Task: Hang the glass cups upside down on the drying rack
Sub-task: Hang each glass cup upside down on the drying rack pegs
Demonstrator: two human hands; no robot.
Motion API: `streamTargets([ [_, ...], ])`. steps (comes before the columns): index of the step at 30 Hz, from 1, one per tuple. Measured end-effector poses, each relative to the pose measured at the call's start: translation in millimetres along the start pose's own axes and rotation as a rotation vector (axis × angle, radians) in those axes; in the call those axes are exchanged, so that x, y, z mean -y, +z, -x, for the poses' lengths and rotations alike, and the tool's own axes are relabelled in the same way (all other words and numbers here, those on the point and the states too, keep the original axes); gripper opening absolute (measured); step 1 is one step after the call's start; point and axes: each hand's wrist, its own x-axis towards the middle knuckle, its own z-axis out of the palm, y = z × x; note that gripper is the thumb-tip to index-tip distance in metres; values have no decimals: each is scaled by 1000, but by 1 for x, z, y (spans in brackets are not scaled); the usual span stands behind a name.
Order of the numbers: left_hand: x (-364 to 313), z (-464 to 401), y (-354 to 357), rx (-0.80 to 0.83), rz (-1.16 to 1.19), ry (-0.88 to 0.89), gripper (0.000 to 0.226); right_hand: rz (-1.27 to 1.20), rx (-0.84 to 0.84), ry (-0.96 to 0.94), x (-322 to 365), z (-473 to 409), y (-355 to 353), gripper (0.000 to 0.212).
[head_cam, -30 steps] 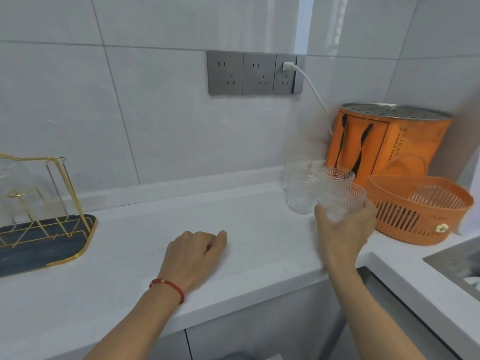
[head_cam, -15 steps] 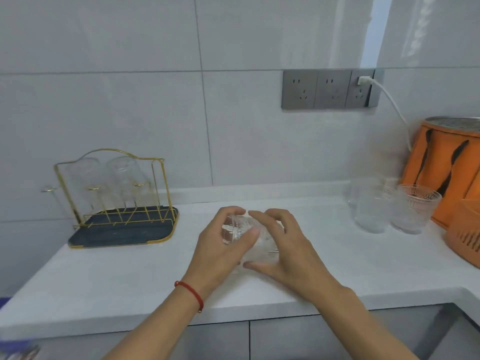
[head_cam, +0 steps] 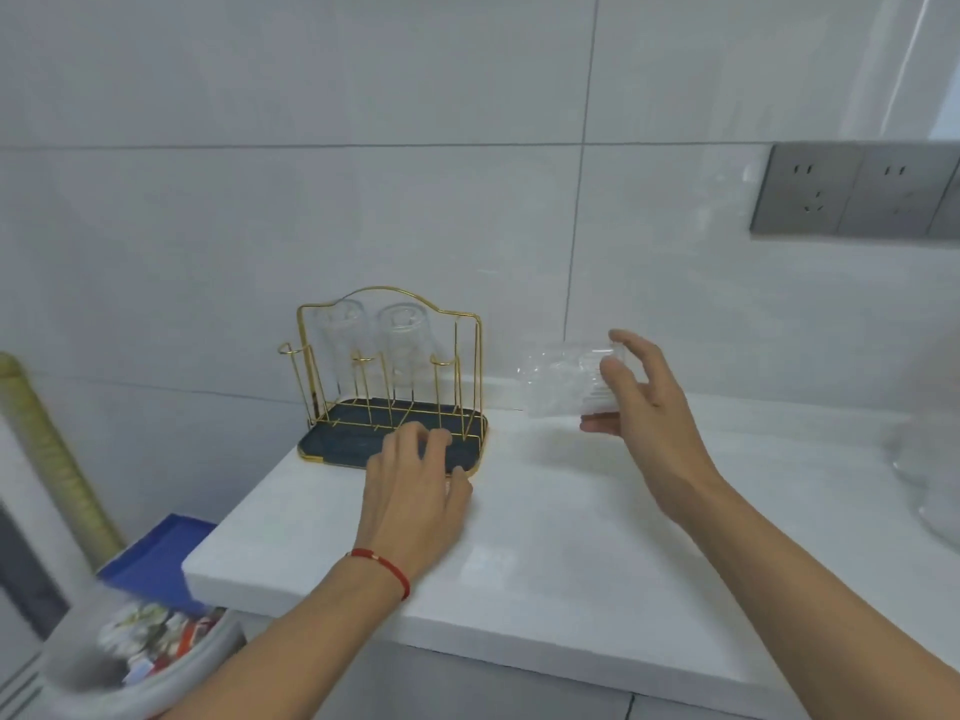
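I am viewing the right hand (head_cam: 649, 407), which is gripping a clear glass cup (head_cam: 563, 379) by one end between thumb and fingers; the cup is lying tilted on its side in the air, blurred, and projecting to the left of that hand, above the white countertop (head_cam: 545, 553) and not touching it. Further to the left of the cup, and apart from it, the drying rack (head_cam: 389, 387) is standing against the tiled wall (head_cam: 363, 148): a gold wire frame on a dark tray, with two glass cups (head_cam: 371, 335) hanging upside down on its rear pegs, side by side. I am seeing the left hand (head_cam: 415, 485) resting palm down just in front of the rack, its fingers curled over the near edge of the dark tray and holding no cup; a red string bracelet (head_cam: 382, 563) is circling its wrist. To the right of the right hand, at the frame edge, more clear glassware (head_cam: 930, 475) is standing on the countertop, too blurred for me to count. Above that hand, grey wall sockets (head_cam: 852, 189) are sitting on the tiles. Below and left of the left forearm, a blue bin (head_cam: 156, 563) and a grey container (head_cam: 130, 667) of blurred items are showing beside the counter.
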Motion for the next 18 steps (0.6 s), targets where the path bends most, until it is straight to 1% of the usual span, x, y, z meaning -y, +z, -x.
streamTargets([
  [3, 5, -2, 11, 42, -23, -31, 45, 40, -17, -39, 19, -47, 10, 41],
  [5, 5, -4, 15, 50, -72, -36, 54, 156, 3, -101, 34, -75, 20, 49],
  [9, 7, -4, 19, 79, -84, -54, 67, 379, 128, -240, 54, -121, 41, 61],
  [13, 10, -3, 21, 80, -27, -35, 63, 452, 271, -205, 61, -152, 59, 66],
  [18, 9, -3, 23, 92, -48, -40, 60, 506, 420, -178, 55, -169, 76, 65],
])
